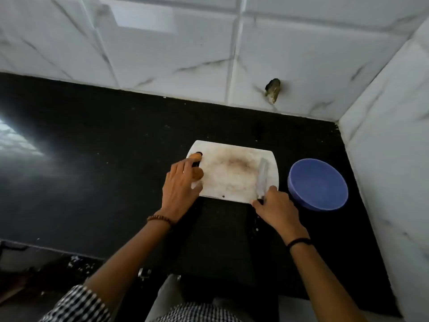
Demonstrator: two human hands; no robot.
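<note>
While the left hand [180,184] lies over an orange-brown vegetable [199,174] at the left edge of the cutting board [232,177], its fingers are bent down round it and the thumb rests against the board's near left side. Only two bits of the vegetable show past the fingers, beside the dark grip hole in the board's far left corner.

The right hand [275,205] is closed round the handle of a knife [263,175] at the board's near right corner. The handle is almost wholly hidden by the fingers; the blade lies along the board's right side and points away from the person. The white board is stained brown in the middle and sits on a black counter [104,159], near the corner where two walls meet.

Just to the right of the board, close to the right hand but not touching it, stands a blue bowl [318,184]. White marble-look tiles [174,54] cover both walls, and a rough hole [273,89] breaks the back wall just above the counter. Pale crumbs dot the counter, and a bright patch of reflected light [16,140] lies at its left.

A bead bracelet [160,219] circles the left wrist, a black band [299,241] the right, and a checked sleeve [76,303] shows at the bottom.
</note>
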